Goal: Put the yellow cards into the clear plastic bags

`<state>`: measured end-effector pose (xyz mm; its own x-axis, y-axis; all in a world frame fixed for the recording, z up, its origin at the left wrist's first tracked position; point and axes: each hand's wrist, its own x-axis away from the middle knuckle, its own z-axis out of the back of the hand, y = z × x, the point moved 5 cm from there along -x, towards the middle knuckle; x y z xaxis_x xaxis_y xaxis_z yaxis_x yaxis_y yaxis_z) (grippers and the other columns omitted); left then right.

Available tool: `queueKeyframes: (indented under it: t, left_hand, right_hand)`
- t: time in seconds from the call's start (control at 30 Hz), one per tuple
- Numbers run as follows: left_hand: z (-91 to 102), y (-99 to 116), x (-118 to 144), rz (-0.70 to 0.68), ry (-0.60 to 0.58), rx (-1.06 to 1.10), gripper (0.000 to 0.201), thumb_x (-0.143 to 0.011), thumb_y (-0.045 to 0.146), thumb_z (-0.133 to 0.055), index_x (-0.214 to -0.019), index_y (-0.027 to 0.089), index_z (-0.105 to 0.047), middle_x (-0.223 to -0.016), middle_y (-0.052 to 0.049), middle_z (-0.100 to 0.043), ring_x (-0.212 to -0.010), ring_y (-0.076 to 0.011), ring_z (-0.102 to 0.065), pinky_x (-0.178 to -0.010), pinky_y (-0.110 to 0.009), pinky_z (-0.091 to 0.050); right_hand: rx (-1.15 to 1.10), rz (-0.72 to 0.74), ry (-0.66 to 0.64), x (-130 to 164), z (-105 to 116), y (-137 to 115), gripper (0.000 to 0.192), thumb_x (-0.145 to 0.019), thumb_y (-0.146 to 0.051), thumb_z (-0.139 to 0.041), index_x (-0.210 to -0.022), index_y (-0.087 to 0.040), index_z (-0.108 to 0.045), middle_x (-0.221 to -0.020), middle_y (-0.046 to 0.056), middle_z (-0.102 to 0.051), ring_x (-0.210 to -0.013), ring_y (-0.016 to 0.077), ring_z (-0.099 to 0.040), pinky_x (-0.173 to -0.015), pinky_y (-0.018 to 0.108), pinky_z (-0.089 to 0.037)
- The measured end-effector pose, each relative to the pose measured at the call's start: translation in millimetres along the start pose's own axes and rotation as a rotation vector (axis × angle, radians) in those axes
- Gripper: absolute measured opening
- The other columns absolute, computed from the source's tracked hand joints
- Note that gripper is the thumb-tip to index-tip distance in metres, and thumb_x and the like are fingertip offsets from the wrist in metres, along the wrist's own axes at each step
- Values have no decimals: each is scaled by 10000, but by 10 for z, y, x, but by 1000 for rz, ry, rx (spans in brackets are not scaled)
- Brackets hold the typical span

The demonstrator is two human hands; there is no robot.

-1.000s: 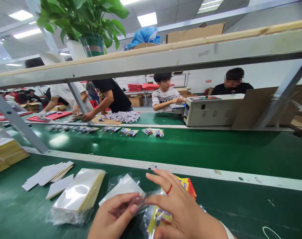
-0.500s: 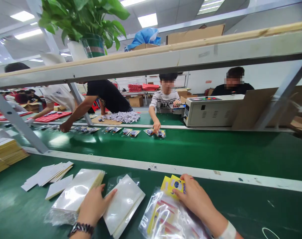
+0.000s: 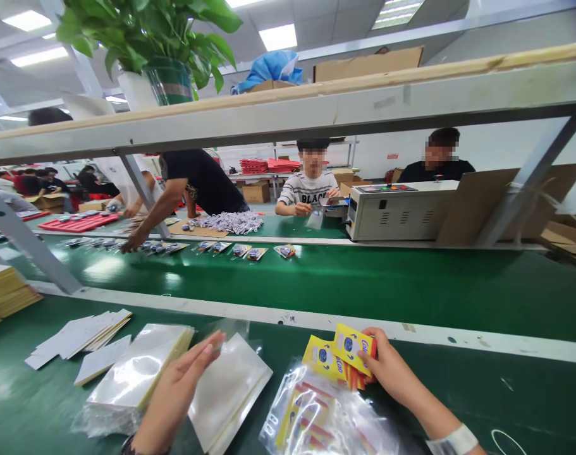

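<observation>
On the near left of the desk (image 3: 411, 379) I see loose white cards (image 3: 76, 332), then a wrapped pack of clear bags (image 3: 136, 373). My left hand (image 3: 178, 385) hovers flat, fingers spread in an empty grip, over a clear bag (image 3: 231, 392) beside that pack. Right of it lies a bag of yellow cards (image 3: 316, 420). My right hand (image 3: 392, 373) pinches a small fan of yellow cards (image 3: 339, 354) above it.

Clear sleeves (image 3: 231, 395) lie left of the printed cards (image 3: 339, 354), conveyor belt (image 3: 363, 284) behind.
</observation>
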<state>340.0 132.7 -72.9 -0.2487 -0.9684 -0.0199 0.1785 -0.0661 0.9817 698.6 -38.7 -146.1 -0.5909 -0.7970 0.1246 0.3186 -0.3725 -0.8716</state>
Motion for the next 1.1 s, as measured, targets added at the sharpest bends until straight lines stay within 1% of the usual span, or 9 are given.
queueKeyframes:
  t: [0.1, 0.17, 0.37, 0.5, 0.73, 0.87, 0.93, 1.0, 1.1]
  left_hand:
    - [-220, 164, 162, -7, -60, -14, 528, -631, 628, -720, -942, 208, -800, -1002, -83, -802, -1003, -314, -720, -996, -447, -509]
    - [-378, 257, 263, -39, -95, -49, 442, -612, 596, -750, -833, 221, -820, -897, -78, -818, -934, -317, -742, -919, -418, -566]
    - [-691, 407, 516, -63, -121, 53, 226, -623, 450, -802, -718, 246, -819, -793, -55, -823, -787, -269, -768, -760, -319, -626]
    - [-722, 469, 589, -93, -127, 66, 184, -625, 412, -817, -723, 255, -819, -781, -46, -822, -774, -249, -766, -740, -286, -624]
    - [-622, 435, 565, -149, -125, -1, 204, -646, 427, -802, -743, 248, -818, -839, -62, -823, -814, -270, -765, -790, -327, -619]
    - [-646, 440, 585, -171, -163, -20, 226, -671, 440, -777, -782, 247, -820, -838, -66, -822, -807, -271, -764, -771, -328, -623]
    - [-662, 448, 618, -176, -146, -28, 232, -691, 454, -762, -790, 253, -818, -847, -65, -821, -816, -267, -760, -779, -329, -619]
    - [-674, 436, 648, -175, -158, -40, 244, -707, 483, -747, -789, 263, -816, -866, -64, -818, -834, -261, -754, -801, -330, -609]
    - [-653, 367, 621, -199, -286, -7, 479, -673, 653, -686, -939, 269, -795, -993, -81, -802, -936, -285, -736, -857, -361, -588]
  right_hand:
    - [-134, 53, -15, 116, 42, -201, 354, -857, -483, -478, -1092, -249, -355, -1022, 52, -634, -504, 143, -630, -397, 272, -479]
    - [-255, 133, -23, 229, 61, -418, 420, -843, -572, -512, -1084, -249, -394, -997, 44, -642, -484, 129, -605, -377, 262, -468]
    - [-623, 535, 131, 623, 72, -1033, 269, -838, -446, -679, -939, -237, -544, -782, 18, -656, -667, 149, -659, -599, 255, -564]
    - [-542, 736, 235, 760, 0, -1162, 174, -888, -294, -646, -1022, -271, -538, -889, 46, -674, -802, 177, -689, -672, 277, -585]
    - [-287, 1179, 124, 884, -3, -1440, 355, -924, -46, -446, -1169, -301, -482, -911, 45, -674, -829, 192, -659, -698, 360, -565]
    - [-43, 1186, 64, 933, -135, -1557, 343, -911, -62, -435, -1149, -289, -530, -952, 54, -670, -851, 196, -633, -750, 377, -532]
    - [142, 1182, 26, 968, -261, -1591, 186, -917, -245, -522, -1082, -276, -602, -1103, 90, -642, -997, 257, -598, -844, 454, -493]
    - [270, 1171, -31, 992, -368, -1594, 296, -846, -481, -614, -1046, -267, -650, -1269, 116, -574, -1146, 335, -523, -926, 522, -437]
    - [247, 1015, -197, 932, -439, -1499, 214, -888, -427, -576, -970, -251, -666, -1117, 82, -659, -1016, 254, -601, -861, 401, -480]
